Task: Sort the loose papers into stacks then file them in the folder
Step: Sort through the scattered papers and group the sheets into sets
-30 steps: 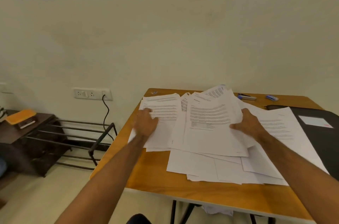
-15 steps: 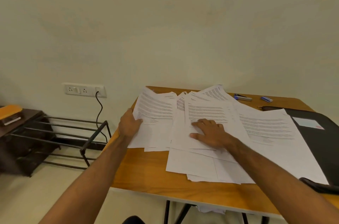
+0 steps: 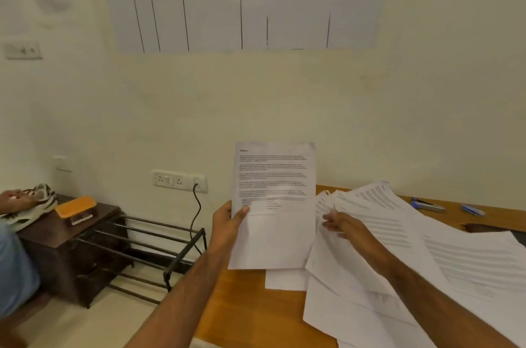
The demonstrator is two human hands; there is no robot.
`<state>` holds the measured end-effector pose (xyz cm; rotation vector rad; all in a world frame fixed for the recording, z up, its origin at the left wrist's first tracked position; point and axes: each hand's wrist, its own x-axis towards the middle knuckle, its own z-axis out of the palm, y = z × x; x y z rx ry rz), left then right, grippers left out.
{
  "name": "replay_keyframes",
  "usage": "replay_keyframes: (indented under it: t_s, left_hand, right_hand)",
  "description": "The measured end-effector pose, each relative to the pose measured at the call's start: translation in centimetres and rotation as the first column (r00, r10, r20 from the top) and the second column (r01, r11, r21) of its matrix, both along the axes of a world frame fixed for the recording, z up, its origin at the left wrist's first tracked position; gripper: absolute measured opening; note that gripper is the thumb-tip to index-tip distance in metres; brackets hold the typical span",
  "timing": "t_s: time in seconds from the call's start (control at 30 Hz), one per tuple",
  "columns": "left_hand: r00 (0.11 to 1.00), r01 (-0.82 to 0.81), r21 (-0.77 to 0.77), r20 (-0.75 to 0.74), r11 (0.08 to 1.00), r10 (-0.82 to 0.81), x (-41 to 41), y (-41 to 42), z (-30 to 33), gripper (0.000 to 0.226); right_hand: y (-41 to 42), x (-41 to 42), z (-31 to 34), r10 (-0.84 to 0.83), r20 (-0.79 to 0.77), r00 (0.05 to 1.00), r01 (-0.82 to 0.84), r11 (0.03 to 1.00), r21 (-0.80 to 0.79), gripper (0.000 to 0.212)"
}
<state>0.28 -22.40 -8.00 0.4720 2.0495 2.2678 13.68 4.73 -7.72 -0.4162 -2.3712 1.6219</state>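
Paper sheet (image 3: 273,205), printed with paragraphs of text, is held upright above the tabletop's (image 3: 250,307) left edge. The left hand (image 3: 229,223) pinches the sheet's left margin, thumb on the front and fingers behind. The right hand (image 3: 340,223) rests on the loose papers (image 3: 398,248), fingers extended and spread, gripping nothing. Those papers lie fanned and overlapping across the wooden tabletop from its middle to its right edge. A dark folder (image 3: 484,228) shows only as a sliver at the right edge, mostly covered by papers. Along the far edge lie a stapler (image 3: 428,205) and a small blue object (image 3: 472,210). Beyond the left edge stands a metal rack (image 3: 159,251).
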Motion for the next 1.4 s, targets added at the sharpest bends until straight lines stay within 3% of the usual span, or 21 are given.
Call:
replay_keyframes:
  t_s: [0.07, 0.2, 0.33, 0.43, 0.5, 0.6, 0.67, 0.7, 0.73, 0.8, 0.87, 0.9, 0.97, 1.03, 1.2, 1.23, 1.27, 1.33, 1.37, 1.4]
  left_hand:
    - [1.000, -0.011, 0.006, 0.009, 1.000, 0.011, -0.1, -0.2, 0.1, 0.028]
    - [1.000, -0.002, 0.011, 0.003, 1.000, 0.002, -0.3, -0.9, 0.1, 0.029]
    - [1.000, -0.031, -0.005, -0.002, 0.999, 0.031, -0.7, -1.1, 0.6, 0.029]
    - [0.990, -0.121, -0.100, -0.089, 0.988, 0.113, -0.9, -1.0, 1.2, 0.057]
    - [0.965, -0.196, -0.318, -0.231, 0.928, 0.124, -1.0, -0.6, 0.8, 0.077]
    - [0.849, -0.262, -0.559, -0.521, 0.787, -0.088, -0.5, 0.4, -0.4, 0.065]
    - [0.797, -0.089, -0.694, -0.480, 0.714, -0.367, 0.4, 1.5, -1.2, 0.047]
    - [0.764, -0.022, -0.780, -0.417, 0.625, -0.493, 1.1, 2.0, -1.7, 0.040]
    - [0.732, -0.003, -0.854, -0.356, 0.521, -0.580, 1.5, 2.4, -2.3, 0.037]
    - [0.723, -0.005, -0.929, -0.259, 0.370, -0.641, 2.2, 3.1, -3.2, 0.038]
    - [0.751, -0.010, -0.928, -0.253, 0.373, -0.610, 2.5, 3.5, -4.1, 0.039]
    - [0.756, -0.036, -0.919, -0.283, 0.393, -0.591, 2.6, 3.7, -4.4, 0.039]
    - [0.757, -0.090, -0.914, -0.321, 0.396, -0.569, 2.7, 4.1, -4.7, 0.039]
    - [0.766, -0.149, -0.916, -0.346, 0.373, -0.542, 2.9, 4.9, -4.8, 0.039]
    - [0.769, -0.356, -0.924, -0.376, 0.143, -0.517, 3.8, 7.4, -4.3, 0.049]
    - [0.757, -0.382, -0.912, -0.401, 0.149, -0.516, 3.9, 8.0, -4.2, 0.051]
    - [0.731, -0.390, -0.896, -0.442, 0.214, -0.520, 4.2, 8.5, -4.1, 0.052]
    - [0.669, -0.263, -0.873, -0.472, 0.411, -0.574, 5.5, 9.9, -3.4, 0.050]
    - [0.632, -0.160, -0.870, -0.453, 0.466, -0.629, 6.3, 10.3, -3.0, 0.050]
    - [0.581, -0.073, -0.885, -0.413, 0.460, -0.702, 7.3, 11.0, -2.6, 0.051]
  right_hand:
    - [-1.1, -0.3, 1.1, 0.063, -0.036, 0.997, -0.066, 0.993, -0.100, 0.051]
    - [-2.8, -0.6, 1.7, 0.105, -0.044, 0.993, -0.107, 0.994, -0.029, 0.023]
    - [-3.7, -1.1, 1.9, 0.087, -0.034, 0.996, -0.089, 0.994, -0.059, 0.020]
    - [-4.4, -1.5, 2.4, 0.054, -0.014, 0.998, -0.055, 0.987, -0.153, 0.018]
    - [-4.6, -1.7, 2.4, -0.007, 0.048, 0.999, 0.015, 0.982, -0.187, 0.020]
    - [-5.0, -1.8, 1.9, -0.046, 0.111, 0.993, 0.071, 0.970, -0.233, 0.023]
    - [-4.9, -1.2, 2.0, -0.040, 0.114, 0.993, 0.074, 0.949, -0.306, 0.021]
    - [-4.7, -0.6, 2.0, -0.033, 0.124, 0.992, 0.071, 0.947, -0.313, 0.026]
    - [-4.4, -0.1, 2.0, -0.033, 0.147, 0.989, 0.070, 0.965, -0.254, 0.034]
    - [-2.9, 1.4, 1.4, -0.058, 0.194, 0.979, 0.033, 0.991, 0.127, 0.047]
    - [-0.8, 3.2, 0.1, -0.064, 0.225, 0.972, -0.080, 0.814, 0.576, 0.054]
    - [0.0, 4.2, -0.6, -0.044, 0.290, 0.956, -0.170, 0.721, 0.671, 0.056]
    - [1.3, 5.8, -1.8, -0.033, 0.431, 0.902, -0.298, 0.675, 0.675, 0.061]
    - [2.5, 7.1, -2.4, -0.058, 0.445, 0.894, -0.285, 0.693, 0.662, 0.064]
    - [5.9, 9.5, -2.4, -0.207, 0.428, 0.879, -0.194, 0.666, 0.721, 0.064]
    - [6.6, 10.0, -2.4, -0.253, 0.431, 0.866, -0.183, 0.642, 0.744, 0.064]
    - [7.2, 10.4, -2.5, -0.291, 0.422, 0.859, -0.169, 0.616, 0.770, 0.066]
    - [8.1, 11.5, -2.4, -0.300, 0.353, 0.886, -0.131, 0.568, 0.813, 0.068]
    - [7.9, 11.7, -2.3, -0.232, 0.323, 0.917, -0.145, 0.561, 0.815, 0.068]
    - [7.7, 12.2, -2.3, -0.124, 0.313, 0.942, -0.191, 0.569, 0.800, 0.067]
